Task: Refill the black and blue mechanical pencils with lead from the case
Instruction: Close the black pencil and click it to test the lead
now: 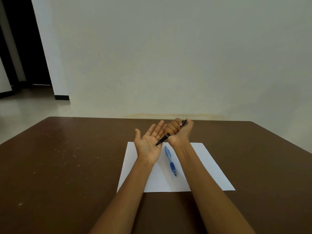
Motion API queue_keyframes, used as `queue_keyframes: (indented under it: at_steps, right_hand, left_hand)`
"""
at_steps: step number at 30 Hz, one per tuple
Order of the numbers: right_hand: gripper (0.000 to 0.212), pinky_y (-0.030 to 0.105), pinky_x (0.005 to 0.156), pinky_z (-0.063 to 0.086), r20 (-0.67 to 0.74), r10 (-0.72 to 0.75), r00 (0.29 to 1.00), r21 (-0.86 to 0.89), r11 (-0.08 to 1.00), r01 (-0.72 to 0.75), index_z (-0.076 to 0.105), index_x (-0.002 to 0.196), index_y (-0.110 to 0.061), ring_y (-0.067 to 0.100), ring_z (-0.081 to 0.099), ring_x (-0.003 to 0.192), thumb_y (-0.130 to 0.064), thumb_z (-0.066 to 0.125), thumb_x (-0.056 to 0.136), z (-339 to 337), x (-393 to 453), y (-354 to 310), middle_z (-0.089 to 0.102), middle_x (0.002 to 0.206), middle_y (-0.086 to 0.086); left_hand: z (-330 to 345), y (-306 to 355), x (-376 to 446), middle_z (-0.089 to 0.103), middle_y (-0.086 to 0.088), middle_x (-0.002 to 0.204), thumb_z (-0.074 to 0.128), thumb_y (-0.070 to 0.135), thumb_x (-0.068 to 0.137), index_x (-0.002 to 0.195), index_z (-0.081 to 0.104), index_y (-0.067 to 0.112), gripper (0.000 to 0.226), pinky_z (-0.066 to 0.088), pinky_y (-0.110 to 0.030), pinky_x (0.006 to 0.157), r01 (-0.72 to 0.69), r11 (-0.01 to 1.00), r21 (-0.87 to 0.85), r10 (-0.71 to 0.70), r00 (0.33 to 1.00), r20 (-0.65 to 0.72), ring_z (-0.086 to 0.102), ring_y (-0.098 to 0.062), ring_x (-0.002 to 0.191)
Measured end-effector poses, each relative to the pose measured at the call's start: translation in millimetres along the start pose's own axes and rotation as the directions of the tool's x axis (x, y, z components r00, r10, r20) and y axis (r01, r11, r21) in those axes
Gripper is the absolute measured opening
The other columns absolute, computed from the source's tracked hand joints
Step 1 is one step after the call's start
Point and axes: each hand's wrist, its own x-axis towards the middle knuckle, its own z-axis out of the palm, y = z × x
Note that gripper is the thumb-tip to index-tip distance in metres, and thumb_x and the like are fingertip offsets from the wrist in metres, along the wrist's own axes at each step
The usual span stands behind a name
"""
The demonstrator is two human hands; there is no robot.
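Note:
My right hand (pixel 179 131) grips the black mechanical pencil (pixel 163 140) in a fist above the table, its tip slanting down to the left. The tip meets the palm of my left hand (pixel 149 141), which is held flat, palm up, fingers straight. The blue mechanical pencil (pixel 170 160) lies on a white sheet of paper (pixel 206 166) between my forearms, tip toward me. I see no lead case.
The paper lies on a brown table (pixel 67 166) with pale specks on its left part. Its far edge meets a plain wall (pixel 168 56). A dark doorway (pixel 22 48) and bare floor show at the far left.

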Motion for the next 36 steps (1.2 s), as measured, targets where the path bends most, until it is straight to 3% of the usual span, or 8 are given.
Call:
queue_keyframes:
  at_steps: [13,29,33,36]
  right_hand:
    - [0.045,0.016,0.031,0.011,-0.008,-0.022,1.0,-0.022,1.0,0.022,0.031,0.047,-0.018,0.008,0.014,0.027,-0.034,0.03,0.089,1.0,-0.7,-0.8,0.022,0.035,-0.007]
    - [0.047,0.015,0.03,0.012,-0.017,0.002,1.0,0.018,1.0,-0.002,0.032,0.049,-0.018,0.008,0.015,0.027,-0.041,0.032,0.09,-2.7,-0.3,-0.5,0.022,0.036,-0.007]
    - [0.048,0.016,0.029,0.018,-0.039,0.042,0.998,0.028,0.999,-0.041,0.041,0.059,-0.015,0.008,0.022,0.027,-0.043,0.031,0.097,-1.5,3.5,-1.9,0.03,0.039,-0.005]
    - [0.038,0.019,0.037,0.029,-0.08,0.088,0.993,-0.192,0.976,-0.102,0.056,0.089,-0.006,0.01,0.032,0.041,-0.029,0.029,0.101,0.1,1.6,-12.8,0.037,0.056,0.001]
  left_hand:
    - [0.5,-0.2,-1.3,0.066,-0.019,0.113,0.019,0.059,0.094,0.141,0.03,0.004,0.073,0.045,-0.041,0.093,0.008,1.0,-0.019,-0.008,1.0,0.015,0.057,-0.033,0.113]
    - [0.2,-1.4,-2.1,0.066,-0.019,0.113,0.02,0.058,0.094,0.14,0.03,0.004,0.072,0.044,-0.042,0.097,0.007,1.0,-0.002,-0.007,1.0,-0.004,0.056,-0.034,0.114]
    - [-0.5,-1.2,-1.1,0.066,-0.019,0.114,0.019,0.058,0.094,0.141,0.029,0.004,0.072,0.045,-0.039,0.094,-0.003,0.998,0.064,0.003,1.0,-0.013,0.057,-0.032,0.113]
    - [-0.4,-2.1,-0.7,0.062,-0.019,0.117,0.021,0.056,0.095,0.142,0.029,0.004,0.07,0.044,-0.039,0.098,-0.008,0.99,0.144,0.011,1.0,-0.016,0.057,-0.032,0.114]
